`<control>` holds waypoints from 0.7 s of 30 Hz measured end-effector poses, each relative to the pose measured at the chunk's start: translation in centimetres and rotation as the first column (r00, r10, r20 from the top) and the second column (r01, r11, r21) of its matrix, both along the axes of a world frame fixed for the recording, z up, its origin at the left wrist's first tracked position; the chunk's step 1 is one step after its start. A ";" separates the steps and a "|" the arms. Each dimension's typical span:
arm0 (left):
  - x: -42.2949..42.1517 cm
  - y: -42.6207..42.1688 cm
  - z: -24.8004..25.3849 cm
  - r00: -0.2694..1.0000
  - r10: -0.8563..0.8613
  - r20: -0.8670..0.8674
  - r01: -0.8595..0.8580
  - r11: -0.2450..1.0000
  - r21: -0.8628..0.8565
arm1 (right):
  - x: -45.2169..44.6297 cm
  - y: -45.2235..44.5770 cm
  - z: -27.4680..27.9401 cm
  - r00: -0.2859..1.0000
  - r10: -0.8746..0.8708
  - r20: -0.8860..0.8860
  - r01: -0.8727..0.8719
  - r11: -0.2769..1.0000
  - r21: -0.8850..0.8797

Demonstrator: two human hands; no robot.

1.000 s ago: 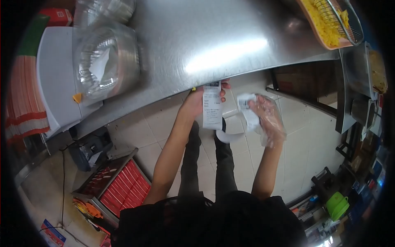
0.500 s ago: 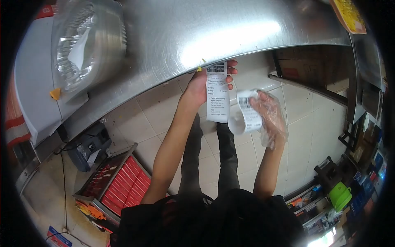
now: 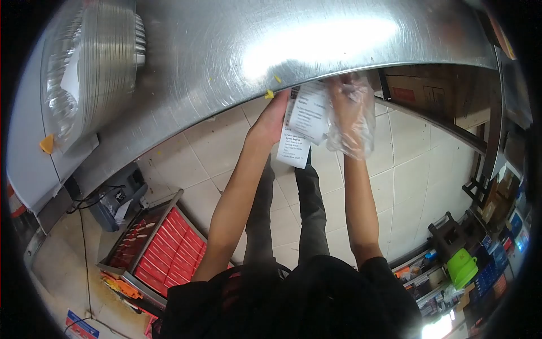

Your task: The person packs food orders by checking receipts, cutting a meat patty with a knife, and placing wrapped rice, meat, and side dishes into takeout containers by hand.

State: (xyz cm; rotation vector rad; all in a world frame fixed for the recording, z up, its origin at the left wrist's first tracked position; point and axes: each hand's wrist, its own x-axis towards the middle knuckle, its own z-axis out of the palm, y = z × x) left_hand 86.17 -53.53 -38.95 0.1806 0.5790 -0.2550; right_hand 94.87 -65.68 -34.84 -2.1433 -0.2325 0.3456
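My left hand point(image 3: 272, 120) grips a long printed receipt point(image 3: 293, 151) by its upper part, just below the edge of the steel counter point(image 3: 186, 96). A second receipt point(image 3: 308, 113) lies over the upper half of the first, and both hang with the print facing me. My right hand point(image 3: 349, 107), in a clear plastic glove point(image 3: 357, 133), is closed on the second receipt's right side. The counter edge hides the fingertips of both hands.
Stacked clear plastic lids point(image 3: 104, 68) stand on the counter's left. A printer-like device point(image 3: 116, 203) and a rack of red boxes point(image 3: 169, 248) sit lower left. Right are a cardboard box point(image 3: 415, 93) under the counter and a green container point(image 3: 462, 268). Yellow scraps point(image 3: 270, 94) lie on the counter edge.
My right hand has moved up and left, bringing the second receipt over the first. That receipt was curled and apart before; now it hangs flatter. My left hand stays nearly in place.
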 end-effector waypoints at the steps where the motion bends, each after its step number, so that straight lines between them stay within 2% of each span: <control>1: 0.1 -0.1 0.4 0.992 -0.121 -0.030 0.124 0.983 0.135 | -0.2 0.1 -0.5 0.982 0.104 0.159 -0.075 0.981 -0.177; 2: 0.3 -0.1 0.8 0.969 -0.234 -0.077 0.247 0.933 0.262 | -0.3 0.3 -0.9 0.928 0.231 0.291 -0.118 0.926 -0.358; 3: 0.3 0.0 -0.5 0.968 -0.236 -0.087 0.250 0.938 0.241 | 0.3 0.7 -10.0 0.982 -0.095 -0.165 0.049 0.965 -0.259; 4: 0.3 0.2 -1.5 0.969 -0.231 -0.092 0.246 0.939 0.240 | 1.8 0.7 -9.6 1.000 -0.003 -0.005 0.002 0.967 -0.255; 5: 0.2 0.5 -2.5 0.979 -0.189 -0.081 0.204 0.947 0.247 | 3.9 0.7 -10.2 0.999 -0.050 0.000 0.049 0.983 -0.177; 6: -0.1 0.7 -3.0 0.986 -0.150 -0.071 0.163 0.954 0.253 | 6.9 1.0 -11.6 0.990 -0.128 -0.057 0.124 0.991 -0.058; 7: 0.5 1.3 -0.5 0.989 -0.128 0.070 0.102 0.949 0.298 | 9.9 1.2 -12.6 0.967 -0.206 -0.150 0.217 0.974 0.064; 8: 0.4 1.7 -0.5 0.990 -0.126 0.063 0.102 0.949 0.297 | 11.7 1.2 -13.3 0.941 -0.251 -0.226 0.287 0.947 0.145; 10: 0.1 2.2 -1.1 0.989 -0.105 0.103 0.091 0.986 0.136 | 14.7 0.9 -13.8 0.901 -0.281 -0.331 0.365 0.902 0.229; 11: -0.2 2.3 -2.0 0.990 -0.105 0.095 0.092 0.987 0.133 | 15.5 0.8 -14.0 0.891 -0.284 -0.355 0.381 0.893 0.242; 13: -1.2 2.1 -5.8 0.999 0.046 0.000 -0.046 0.995 0.087 | 16.4 0.7 -14.3 0.879 -0.287 -0.380 0.398 0.881 0.257; 14: -2.1 2.1 -8.4 0.999 0.047 -0.001 -0.046 0.995 0.088 | 16.5 0.6 -14.4 0.877 -0.286 -0.386 0.401 0.879 0.258; 16: -3.8 2.1 -12.5 0.962 0.273 0.005 -0.273 0.962 0.012 | 17.0 0.5 -14.5 0.871 -0.285 -0.401 0.408 0.874 0.265; 18: -3.8 2.3 -12.3 0.933 0.359 -0.020 -0.359 0.932 -0.039 | 17.2 0.6 -14.5 0.867 -0.285 -0.409 0.413 0.871 0.268; 21: -3.4 2.5 -11.5 0.922 0.385 -0.045 -0.388 0.919 -0.076 | 17.2 0.8 -14.2 0.864 -0.280 -0.418 0.412 0.870 0.270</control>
